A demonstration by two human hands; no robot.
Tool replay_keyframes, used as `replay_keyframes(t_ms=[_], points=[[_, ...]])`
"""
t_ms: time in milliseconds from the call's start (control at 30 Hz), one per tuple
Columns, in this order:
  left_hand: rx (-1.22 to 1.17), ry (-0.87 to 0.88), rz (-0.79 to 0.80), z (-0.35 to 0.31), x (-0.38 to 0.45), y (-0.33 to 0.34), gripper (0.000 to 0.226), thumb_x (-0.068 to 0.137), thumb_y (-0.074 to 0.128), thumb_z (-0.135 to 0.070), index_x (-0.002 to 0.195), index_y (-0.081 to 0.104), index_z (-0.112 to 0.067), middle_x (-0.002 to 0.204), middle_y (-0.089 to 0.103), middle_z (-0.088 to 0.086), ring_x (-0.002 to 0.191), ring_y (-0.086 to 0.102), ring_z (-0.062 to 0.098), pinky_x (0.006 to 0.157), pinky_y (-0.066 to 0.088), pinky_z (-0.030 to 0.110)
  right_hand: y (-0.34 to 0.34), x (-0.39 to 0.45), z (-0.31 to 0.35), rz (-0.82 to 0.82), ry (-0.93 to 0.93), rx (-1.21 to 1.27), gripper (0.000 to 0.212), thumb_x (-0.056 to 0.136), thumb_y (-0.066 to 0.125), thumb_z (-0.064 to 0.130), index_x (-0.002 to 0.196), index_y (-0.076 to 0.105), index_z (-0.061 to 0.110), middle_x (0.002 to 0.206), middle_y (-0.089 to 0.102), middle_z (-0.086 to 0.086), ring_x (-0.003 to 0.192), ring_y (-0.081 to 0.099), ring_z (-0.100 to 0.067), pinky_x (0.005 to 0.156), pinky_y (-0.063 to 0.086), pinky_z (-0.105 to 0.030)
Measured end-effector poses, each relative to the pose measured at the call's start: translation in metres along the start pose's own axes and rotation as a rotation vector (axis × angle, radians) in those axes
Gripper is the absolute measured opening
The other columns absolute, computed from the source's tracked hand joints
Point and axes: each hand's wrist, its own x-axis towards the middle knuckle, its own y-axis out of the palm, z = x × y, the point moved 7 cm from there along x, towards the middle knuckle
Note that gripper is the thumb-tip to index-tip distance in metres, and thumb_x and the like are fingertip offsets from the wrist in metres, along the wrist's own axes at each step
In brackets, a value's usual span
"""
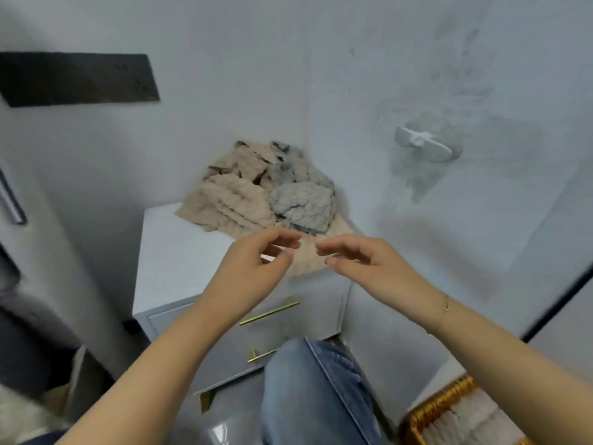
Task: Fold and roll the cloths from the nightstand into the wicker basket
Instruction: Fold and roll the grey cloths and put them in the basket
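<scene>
Two bare hands raised over a pale grey nightstand (pixel 179 252) heaped with crumpled beige and grey textured cloths (pixel 263 194).

Left hand (pixel 253 268) and right hand (pixel 362 264) near each other above the front of the surface, fingers loosely curled and apart, gripping nothing. Cloth pile at the back against the wall. Golden wicker basket (pixel 430 412) on the floor, lower right, holding pale rolled cloths.

Pale grey-white painted walls (pixel 288 75) meet in a corner, the right one smudged and scuffed. A dark rectangular panel (pixel 77 79) sits high on the left wall; a white plastic hook (pixel 423 143) is fixed to the right. Below lies glossy grey floor (pixel 231 419).
</scene>
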Motion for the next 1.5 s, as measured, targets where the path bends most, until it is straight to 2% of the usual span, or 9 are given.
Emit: replay_keyframes(t_ms=[300,400,500,633,800,1033,1200,1400,1500], points=[[0.008,-0.180,-0.185,0.113,0.027,-0.073,0.028,0.091,0.057,-0.010,0.100,0.067,-0.035,0.099,0.068,-0.023,0.090,0.058,-0.008,0.070,0.042,0.004,0.059,0.113,0.008,0.037,-0.007,-0.110,0.021,0.090,0.063,0.017,0.107,0.073,0.024,0.099,0.070,0.002,0.088,0.063,-0.011,0.073,0.047,-0.014],[-0.006,-0.257,-0.233,0.149,0.034,-0.076,0.029,0.091,0.055,-0.008,0.104,0.067,-0.031,0.106,0.066,-0.021,0.093,0.058,-0.008,0.078,0.044,0.007,0.057,0.150,-0.012,-0.033,-0.038,-0.329,0.021,0.089,0.064,0.021,0.110,0.069,0.023,0.109,0.062,0.011,0.103,0.057,-0.004,0.082,0.042,-0.015],[0.009,-0.250,-0.233,0.157,0.047,-0.071,0.029,0.092,0.053,-0.008,0.107,0.066,-0.030,0.107,0.063,-0.023,0.094,0.055,-0.011,0.072,0.040,0.003,0.045,0.188,-0.042,-0.108,-0.043,-0.703,0.033,0.088,0.061,0.023,0.121,0.062,0.017,0.124,0.056,-0.001,0.120,0.047,-0.019,0.094,0.040,-0.028],[0.039,-0.253,-0.230,0.167,0.062,-0.067,0.031,0.091,0.052,-0.008,0.109,0.066,-0.029,0.108,0.062,-0.024,0.096,0.056,-0.007,0.076,0.041,0.008,0.030,0.217,-0.082,-0.199,0.052,-0.888,0.040,0.089,0.057,0.027,0.127,0.056,0.018,0.124,0.054,-0.007,0.117,0.045,-0.026,0.089,0.039,-0.033],[0.009,-0.283,-0.224,0.174,0.076,-0.059,0.031,0.091,0.054,-0.007,0.103,0.065,-0.033,0.102,0.064,-0.026,0.089,0.057,-0.010,0.070,0.040,0.002,0.017,0.212,-0.099,-0.388,-0.015,-0.629,0.011,0.091,0.060,0.029,0.098,0.067,0.024,0.086,0.064,0.003,0.082,0.057,-0.019,0.058,0.036,-0.029],[-0.136,-0.320,-0.217,0.164,0.079,-0.049,0.031,0.089,0.055,-0.005,0.101,0.068,-0.031,0.102,0.069,-0.018,0.093,0.064,0.004,0.084,0.048,0.018,-0.019,0.201,-0.067,-0.632,-0.088,-0.062,0.014,0.089,0.067,0.024,0.075,0.065,0.027,0.067,0.061,0.013,0.062,0.055,0.003,0.060,0.044,-0.017],[-0.351,-0.385,-0.240,0.157,0.072,-0.055,0.027,0.091,0.057,-0.004,0.103,0.069,-0.025,0.104,0.072,-0.011,0.096,0.067,0.009,0.081,0.053,0.026,-0.014,0.194,-0.040,-0.477,-0.002,0.648,0.008,0.092,0.062,0.016,0.093,0.068,0.009,0.083,0.073,-0.002,0.076,0.070,-0.010,0.065,0.055,-0.023],[-0.439,-0.425,-0.280,0.161,0.052,-0.068,0.024,0.093,0.060,-0.015,0.108,0.067,-0.032,0.109,0.069,-0.015,0.094,0.067,0.001,0.076,0.053,0.021,0.029,0.195,-0.019,-0.256,0.113,0.910,0.030,0.094,0.057,0.020,0.117,0.063,0.001,0.106,0.072,-0.012,0.098,0.069,-0.022,0.083,0.057,-0.034],[-0.402,-0.412,-0.311,0.163,0.042,-0.084,0.026,0.093,0.061,-0.029,0.116,0.061,-0.041,0.119,0.062,-0.024,0.105,0.060,-0.003,0.091,0.051,0.026,0.068,0.204,-0.005,-0.102,0.168,1.054,0.032,0.094,0.056,0.021,0.121,0.063,0.004,0.118,0.067,-0.015,0.110,0.065,-0.027,0.097,0.050,-0.043]])
